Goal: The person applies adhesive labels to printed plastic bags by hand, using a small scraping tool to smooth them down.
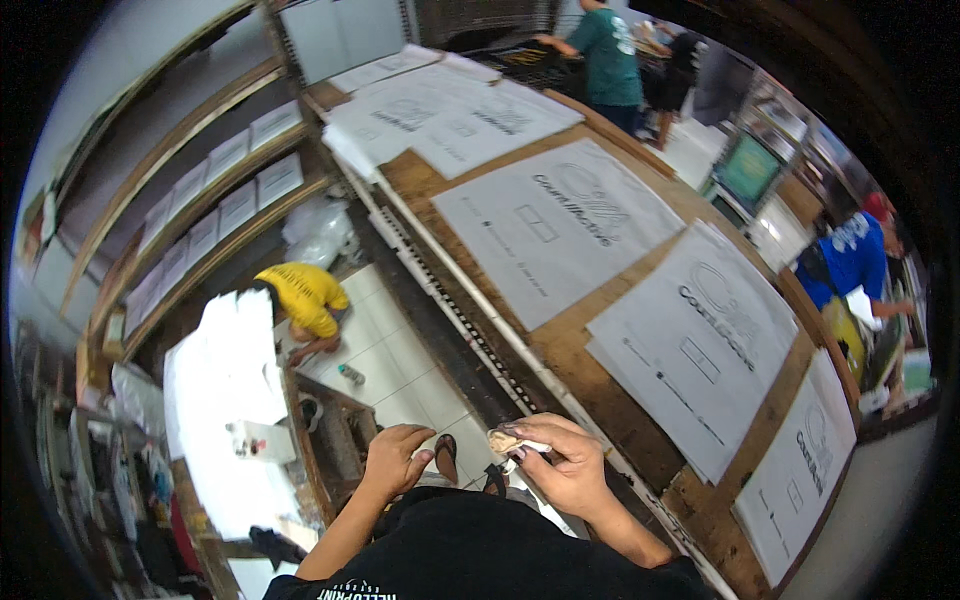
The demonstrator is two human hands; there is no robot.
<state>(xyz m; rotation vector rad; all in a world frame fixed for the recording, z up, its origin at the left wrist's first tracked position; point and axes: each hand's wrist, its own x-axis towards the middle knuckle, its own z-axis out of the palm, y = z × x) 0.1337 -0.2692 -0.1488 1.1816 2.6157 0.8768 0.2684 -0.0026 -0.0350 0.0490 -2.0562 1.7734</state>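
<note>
My right hand (570, 470) is closed around a small crumpled white-and-tan wad (508, 441); whether it is cloth or paper I cannot make out. Dark smudges mark its fingertips. Left of it, my left hand (397, 460) hangs in front of my body, holding nothing, its fingers loosely bent and the thumb apart. Both hands are above the tiled floor, beside the long edge of a wooden table (560, 370). Printed white sheets (560, 225) lie along that table, and another printed sheet (695, 350) is the one nearest my right hand.
At the left, a low bench (318, 470) bears a stack of white sheets (225, 370). A person in a yellow shirt (300, 297) crouches behind it. Wooden shelves (200, 220) hold more sheets. Across the table are people in green (610, 60) and blue (850, 260). A small bottle (351, 374) is on the floor.
</note>
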